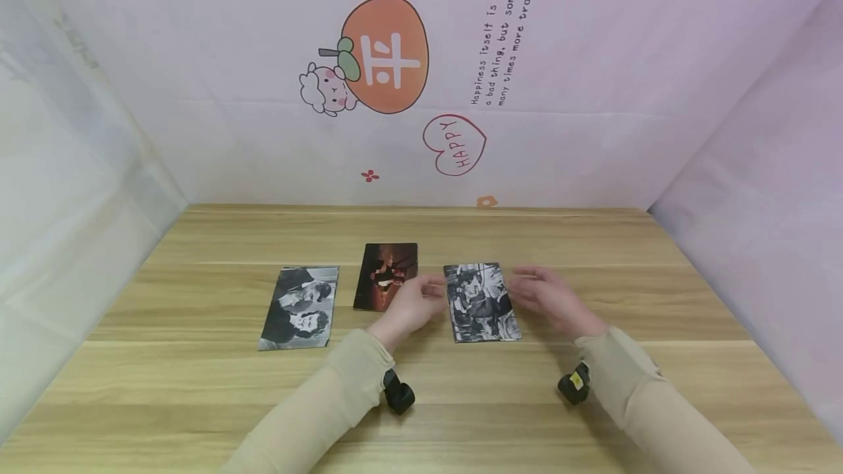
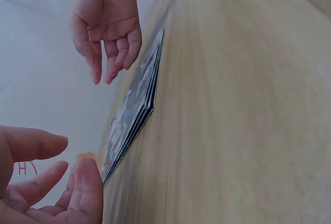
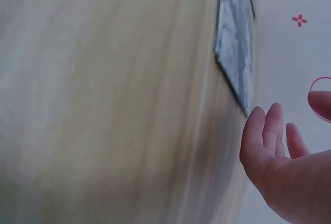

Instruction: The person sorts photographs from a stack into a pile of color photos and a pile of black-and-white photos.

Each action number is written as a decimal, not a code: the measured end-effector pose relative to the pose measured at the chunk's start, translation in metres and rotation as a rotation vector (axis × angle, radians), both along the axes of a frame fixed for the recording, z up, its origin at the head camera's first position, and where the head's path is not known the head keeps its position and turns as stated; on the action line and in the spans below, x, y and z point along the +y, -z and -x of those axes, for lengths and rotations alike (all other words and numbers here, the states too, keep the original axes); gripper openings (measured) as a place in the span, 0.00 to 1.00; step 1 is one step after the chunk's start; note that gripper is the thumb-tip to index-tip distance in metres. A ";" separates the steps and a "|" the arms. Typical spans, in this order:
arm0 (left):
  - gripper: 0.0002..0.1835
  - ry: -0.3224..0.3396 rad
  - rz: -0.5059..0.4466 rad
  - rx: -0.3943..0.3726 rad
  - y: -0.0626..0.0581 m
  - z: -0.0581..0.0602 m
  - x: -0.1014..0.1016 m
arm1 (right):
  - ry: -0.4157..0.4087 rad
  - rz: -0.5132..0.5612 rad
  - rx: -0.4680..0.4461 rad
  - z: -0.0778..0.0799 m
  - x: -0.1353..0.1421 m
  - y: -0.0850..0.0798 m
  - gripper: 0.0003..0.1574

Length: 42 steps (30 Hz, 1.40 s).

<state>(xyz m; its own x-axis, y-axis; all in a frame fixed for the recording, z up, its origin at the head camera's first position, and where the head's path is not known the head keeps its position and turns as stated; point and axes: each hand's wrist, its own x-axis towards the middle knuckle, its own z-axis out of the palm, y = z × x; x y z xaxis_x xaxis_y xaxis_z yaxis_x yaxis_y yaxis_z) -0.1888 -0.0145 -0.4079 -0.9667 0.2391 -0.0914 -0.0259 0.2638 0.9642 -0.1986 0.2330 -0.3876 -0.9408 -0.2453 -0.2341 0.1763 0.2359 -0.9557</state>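
Observation:
A small stack of black-and-white photo prints lies flat between my two hands; the left wrist view shows several layers along its edge. My left hand is at the stack's left side, fingers loosely bent and holding nothing. On the other side, my right hand has its fingertips close to the right edge, its palm turned toward the stack. Whether any fingertip touches the prints I cannot tell. Partly covered by the left hand in the head view is a dark colour photo. Farther left lies a black-and-white photo of two people.
All the photos rest on a wood-grain table. Behind it hangs a pale printed cloth with an orange fruit drawing and lettering, and similar cloth closes off both sides. A small black camera is strapped at the left wrist.

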 end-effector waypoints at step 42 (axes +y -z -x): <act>0.20 -0.010 -0.109 -0.074 0.013 -0.001 0.010 | -0.010 -0.014 -0.008 0.005 0.000 0.013 0.34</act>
